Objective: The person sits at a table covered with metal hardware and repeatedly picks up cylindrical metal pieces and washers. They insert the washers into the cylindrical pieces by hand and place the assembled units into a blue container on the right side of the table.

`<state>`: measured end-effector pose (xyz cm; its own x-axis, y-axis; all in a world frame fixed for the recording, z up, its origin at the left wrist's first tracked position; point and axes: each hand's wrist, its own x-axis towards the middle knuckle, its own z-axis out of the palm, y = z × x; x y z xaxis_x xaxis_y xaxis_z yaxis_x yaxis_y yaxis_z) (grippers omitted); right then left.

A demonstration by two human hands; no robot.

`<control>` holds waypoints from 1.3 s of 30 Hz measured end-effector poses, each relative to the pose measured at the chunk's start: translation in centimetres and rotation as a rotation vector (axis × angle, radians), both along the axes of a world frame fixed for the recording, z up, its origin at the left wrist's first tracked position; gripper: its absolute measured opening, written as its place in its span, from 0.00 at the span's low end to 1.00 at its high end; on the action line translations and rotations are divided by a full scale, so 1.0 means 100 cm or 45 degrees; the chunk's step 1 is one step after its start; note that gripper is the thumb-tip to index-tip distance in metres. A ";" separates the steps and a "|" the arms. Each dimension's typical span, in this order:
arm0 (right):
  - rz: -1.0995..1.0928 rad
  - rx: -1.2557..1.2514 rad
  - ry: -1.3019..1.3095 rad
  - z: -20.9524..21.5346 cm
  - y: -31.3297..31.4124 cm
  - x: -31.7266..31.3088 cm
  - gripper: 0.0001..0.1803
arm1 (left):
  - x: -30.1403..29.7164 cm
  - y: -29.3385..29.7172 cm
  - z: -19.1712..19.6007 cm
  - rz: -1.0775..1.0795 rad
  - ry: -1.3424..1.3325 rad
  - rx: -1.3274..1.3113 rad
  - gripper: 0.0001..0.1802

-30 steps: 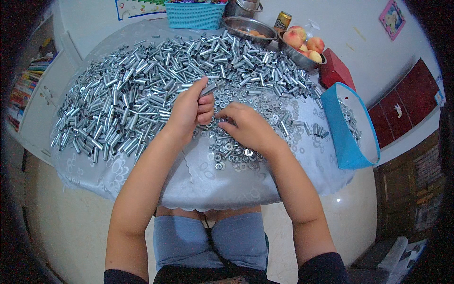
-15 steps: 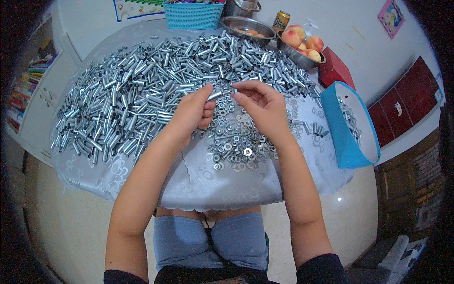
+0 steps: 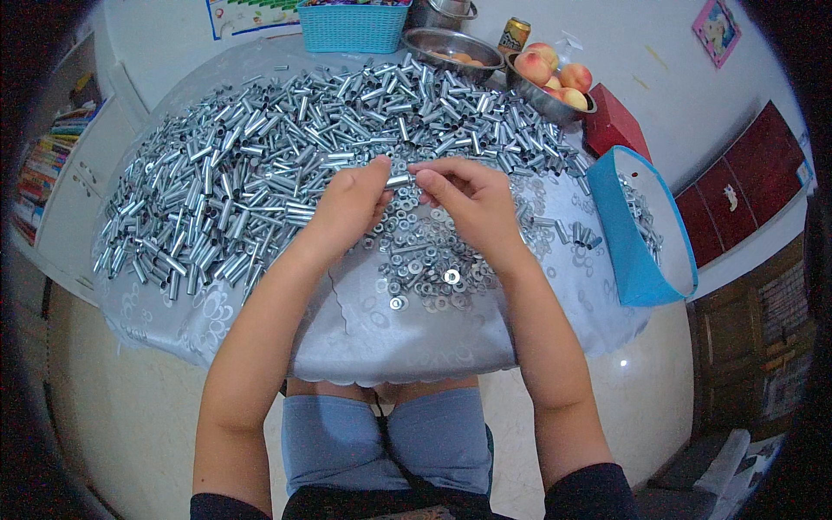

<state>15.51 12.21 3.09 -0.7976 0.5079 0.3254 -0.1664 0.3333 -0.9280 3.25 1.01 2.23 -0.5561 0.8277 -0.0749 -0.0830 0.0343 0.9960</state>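
Observation:
My left hand (image 3: 354,204) is closed around a short shiny metal sleeve (image 3: 399,181), whose end sticks out toward the right. My right hand (image 3: 472,198) pinches at that end of the sleeve with thumb and forefinger; any small part between those fingertips is too small to make out. Below and between the hands lies a pile of nuts and washers (image 3: 431,270) on the silvery tablecloth (image 3: 381,342). A broad heap of loose metal sleeves and bolts (image 3: 234,165) spreads to the left of and beyond my hands.
On the right stands a blue fabric bin (image 3: 637,260) with metal parts inside. Behind it are a red box (image 3: 614,123), a steel bowl of peaches (image 3: 555,106), a bowl of eggs (image 3: 455,43), a can (image 3: 514,35) and a turquoise basket (image 3: 354,28). Several sleeves (image 3: 576,234) lie near the bin.
My right hand has moved left, bringing its fingertips from just off the sleeve's end to against it. The left hand stays nearly in place, still holding the sleeve.

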 end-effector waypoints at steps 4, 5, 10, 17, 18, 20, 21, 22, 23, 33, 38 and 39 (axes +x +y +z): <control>-0.049 0.029 -0.048 -0.002 0.001 -0.001 0.08 | -0.001 0.001 -0.004 0.014 0.078 -0.002 0.25; -0.023 -0.008 0.021 0.001 -0.004 -0.001 0.09 | -0.001 0.002 -0.005 0.020 0.077 -0.001 0.26; 0.037 0.103 -0.120 0.003 0.000 0.003 0.10 | 0.000 0.003 -0.004 -0.013 0.104 -0.045 0.26; 0.036 0.331 -0.329 0.004 0.002 0.004 0.11 | -0.002 0.001 -0.002 -0.056 0.144 -0.096 0.26; 0.034 0.258 -0.510 0.007 0.002 0.007 0.12 | -0.002 0.001 -0.003 -0.060 0.138 -0.078 0.26; 0.003 0.360 -0.322 0.004 0.000 0.006 0.17 | -0.001 0.002 -0.006 -0.068 0.127 -0.042 0.26; -0.031 0.443 -0.218 0.002 -0.002 0.005 0.18 | 0.001 0.002 -0.003 -0.032 0.078 -0.042 0.26; -0.066 0.526 -0.113 0.002 -0.003 0.004 0.19 | 0.001 0.002 -0.002 -0.041 0.061 -0.050 0.26; -0.025 0.493 -0.206 0.002 -0.001 0.006 0.17 | 0.000 0.002 -0.002 -0.051 0.044 -0.057 0.26; -0.031 0.469 -0.224 0.009 -0.002 0.009 0.14 | -0.002 0.000 -0.005 -0.041 0.231 -0.075 0.28; 0.024 0.457 -0.361 0.010 0.005 0.011 0.17 | -0.002 0.001 -0.004 -0.059 0.186 -0.090 0.28; -0.029 0.459 -0.227 0.010 -0.003 0.010 0.16 | -0.002 0.001 -0.005 -0.069 0.172 -0.087 0.28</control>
<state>16.48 11.91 4.13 -0.8476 0.4045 0.3435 -0.0025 0.6442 -0.7649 3.03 1.10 1.68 -0.5196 0.8524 -0.0593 0.0556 0.1030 0.9931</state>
